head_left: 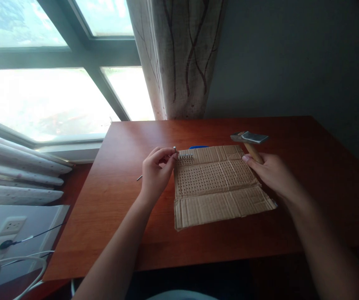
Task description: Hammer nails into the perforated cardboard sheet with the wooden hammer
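A nail (174, 149) stands pinched between the thumb and forefinger of my left hand (158, 168), at the far left corner of a piece of cardboard (218, 204). Beside those fingertips, a short row of several nails (186, 156) sticks up from the cardboard. Rows of small holes cover its middle band. My right hand (268, 171) is closed around the wooden handle of a hammer (249, 137), whose metal head is raised above the cardboard's far right corner. Whether my right thumb touches the cardboard, I cannot tell.
The cardboard lies on a reddish-brown wooden table (104, 233). A thin metal rod or nail (139, 177) lies left of my left hand. Something blue (198, 147) shows behind the cardboard. Cables (26, 260) and a wall socket (12, 225) are at lower left, below the window.
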A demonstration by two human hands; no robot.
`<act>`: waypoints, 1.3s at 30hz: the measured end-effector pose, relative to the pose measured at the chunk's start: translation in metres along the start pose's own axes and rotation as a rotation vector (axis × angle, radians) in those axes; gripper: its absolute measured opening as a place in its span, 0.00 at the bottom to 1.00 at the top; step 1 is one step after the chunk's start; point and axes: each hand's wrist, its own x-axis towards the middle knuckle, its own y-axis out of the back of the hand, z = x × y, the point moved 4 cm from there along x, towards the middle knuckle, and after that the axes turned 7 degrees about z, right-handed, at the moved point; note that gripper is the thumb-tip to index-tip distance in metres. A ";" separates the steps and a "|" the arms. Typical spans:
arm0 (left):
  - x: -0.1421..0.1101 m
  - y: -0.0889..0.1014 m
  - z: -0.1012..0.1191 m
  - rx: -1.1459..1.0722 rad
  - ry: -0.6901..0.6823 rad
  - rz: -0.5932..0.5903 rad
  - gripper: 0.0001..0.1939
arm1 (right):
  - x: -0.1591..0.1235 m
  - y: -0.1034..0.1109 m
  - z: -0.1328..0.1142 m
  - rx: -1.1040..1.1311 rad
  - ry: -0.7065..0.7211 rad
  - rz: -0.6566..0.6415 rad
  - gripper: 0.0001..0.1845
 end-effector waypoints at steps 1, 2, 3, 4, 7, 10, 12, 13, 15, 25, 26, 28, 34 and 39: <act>0.000 0.000 0.000 -0.006 0.006 0.004 0.08 | 0.000 0.000 0.000 0.003 0.000 0.002 0.17; 0.000 0.000 -0.001 -0.013 0.015 0.009 0.08 | 0.000 0.000 0.000 0.005 -0.001 0.003 0.17; 0.000 0.000 -0.001 -0.021 0.024 0.012 0.08 | 0.001 0.000 -0.001 0.007 -0.002 0.004 0.17; 0.000 0.000 -0.002 -0.030 0.037 0.012 0.09 | 0.001 0.000 -0.001 0.009 -0.001 0.003 0.17; -0.001 0.000 -0.006 -0.051 0.077 0.008 0.09 | 0.000 0.000 -0.003 0.021 0.013 0.006 0.17; -0.001 0.000 -0.009 -0.059 0.096 0.005 0.09 | 0.000 0.000 -0.003 0.026 0.017 0.015 0.17; -0.001 0.000 -0.009 -0.060 0.097 0.005 0.09 | -0.001 0.000 -0.003 0.024 0.015 0.015 0.17; -0.001 0.000 -0.009 -0.062 0.096 0.005 0.08 | -0.001 -0.001 -0.003 0.020 0.012 0.014 0.17; -0.001 0.000 -0.009 -0.068 0.095 0.000 0.08 | -0.001 -0.001 -0.002 0.005 -0.003 0.012 0.17; -0.001 -0.002 -0.007 -0.093 0.112 -0.009 0.08 | 0.000 -0.001 -0.001 -0.056 -0.045 -0.014 0.18; -0.001 -0.002 -0.007 -0.094 0.108 -0.011 0.08 | 0.000 -0.001 -0.001 -0.061 -0.048 -0.012 0.18; -0.002 -0.002 -0.007 -0.086 0.098 -0.019 0.08 | 0.000 -0.001 -0.001 -0.072 -0.053 -0.006 0.17; -0.003 -0.003 -0.008 -0.079 0.057 -0.040 0.07 | 0.000 -0.002 0.001 -0.095 -0.076 -0.019 0.18; -0.003 -0.003 -0.007 -0.069 0.045 -0.043 0.07 | 0.000 -0.003 0.003 -0.087 -0.060 -0.014 0.18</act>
